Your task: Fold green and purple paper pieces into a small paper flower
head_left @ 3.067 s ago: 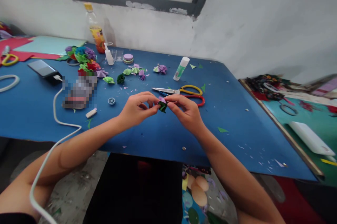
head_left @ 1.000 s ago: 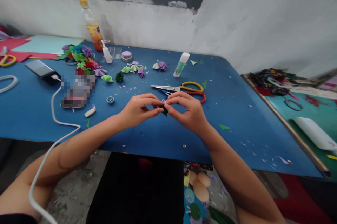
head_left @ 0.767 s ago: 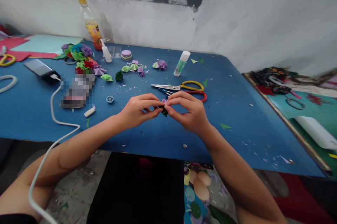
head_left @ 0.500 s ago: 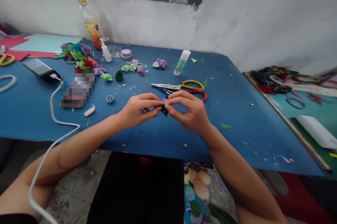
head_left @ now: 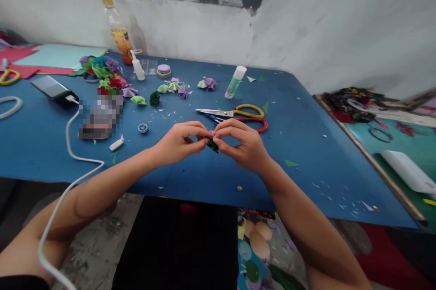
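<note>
Head view: left hand [head_left: 179, 142] and right hand [head_left: 243, 145] meet fingertip to fingertip, both pinched shut on a small dark green folded paper piece [head_left: 213, 145] with a bit of purple on top, held just above the blue surface [head_left: 306, 154]. Yellow-handled scissors [head_left: 231, 111] and red-handled scissors [head_left: 252, 123] lie just behind the paper piece, glue stick [head_left: 235, 82] further behind it, white cable [head_left: 73, 156] well to its left.

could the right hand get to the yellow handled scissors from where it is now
Probably yes. The yellow-handled scissors lie just beyond the right hand on the blue table, with nothing between them, but both hands are pinching the small folded paper piece, so it would have to let go first.
</note>
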A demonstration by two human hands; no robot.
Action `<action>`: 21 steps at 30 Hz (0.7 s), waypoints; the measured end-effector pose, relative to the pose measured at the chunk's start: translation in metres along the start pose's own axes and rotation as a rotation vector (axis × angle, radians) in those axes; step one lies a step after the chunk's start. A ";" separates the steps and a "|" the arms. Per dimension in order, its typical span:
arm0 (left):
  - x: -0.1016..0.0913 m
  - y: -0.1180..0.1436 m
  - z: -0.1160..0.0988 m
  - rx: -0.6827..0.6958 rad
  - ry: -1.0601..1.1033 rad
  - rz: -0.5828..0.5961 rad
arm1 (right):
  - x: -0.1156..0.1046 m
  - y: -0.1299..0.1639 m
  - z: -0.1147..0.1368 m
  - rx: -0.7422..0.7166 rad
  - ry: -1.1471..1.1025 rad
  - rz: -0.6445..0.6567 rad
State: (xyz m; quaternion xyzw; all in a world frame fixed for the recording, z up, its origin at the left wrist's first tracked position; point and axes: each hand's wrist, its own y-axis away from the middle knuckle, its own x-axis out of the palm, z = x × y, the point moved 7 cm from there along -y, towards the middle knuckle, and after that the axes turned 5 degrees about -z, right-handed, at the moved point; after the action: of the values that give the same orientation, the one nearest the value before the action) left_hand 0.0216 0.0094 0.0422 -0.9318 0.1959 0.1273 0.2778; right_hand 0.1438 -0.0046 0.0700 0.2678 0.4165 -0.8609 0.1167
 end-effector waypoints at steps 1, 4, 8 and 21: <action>-0.001 0.000 0.000 0.008 -0.024 -0.007 | 0.001 0.000 -0.001 0.004 0.000 0.007; -0.003 -0.001 -0.001 0.058 -0.080 -0.042 | 0.001 0.000 -0.002 0.024 0.012 0.001; -0.005 0.000 -0.006 0.193 -0.205 -0.109 | 0.001 -0.001 -0.005 0.082 0.039 -0.002; -0.006 0.002 -0.009 0.293 -0.322 -0.198 | 0.003 -0.001 -0.008 0.124 0.148 0.032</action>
State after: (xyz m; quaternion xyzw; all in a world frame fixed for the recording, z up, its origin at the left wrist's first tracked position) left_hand 0.0163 0.0044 0.0504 -0.8639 0.0731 0.2167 0.4488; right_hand 0.1441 0.0025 0.0647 0.3441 0.3655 -0.8609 0.0828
